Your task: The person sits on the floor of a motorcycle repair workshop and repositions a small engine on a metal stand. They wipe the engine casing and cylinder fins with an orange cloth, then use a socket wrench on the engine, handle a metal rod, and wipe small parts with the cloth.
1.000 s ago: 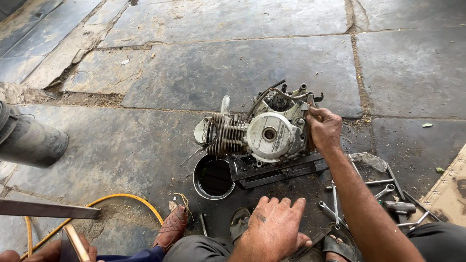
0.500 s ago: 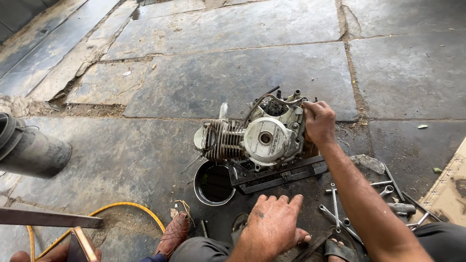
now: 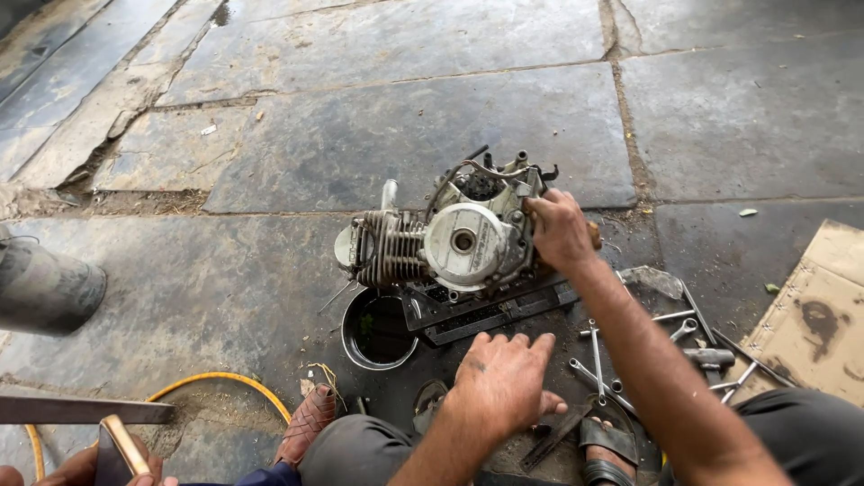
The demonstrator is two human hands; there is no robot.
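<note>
At frame centre, an engine (image 3: pixel 454 238) sits on the stone floor (image 3: pixel 378 126). The right hand (image 3: pixel 560 229) grips its right side; the left hand (image 3: pixel 504 378) rests open, fingers spread, lower centre. A pan (image 3: pixel 378 331) lies below the engine, wrenches (image 3: pixel 630 360) lower right.

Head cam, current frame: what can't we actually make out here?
- Right hand covers the right side of the grey metal finned engine; its fingertips are hidden.
- Underside of the left hand: unseen, so contact below is unclear.
- Contents of the round dark metal bowl: too dark.
- Brown cardboard sheet: cut by the right edge.
- Loose steel wrenches: partly behind the forearm.
</note>
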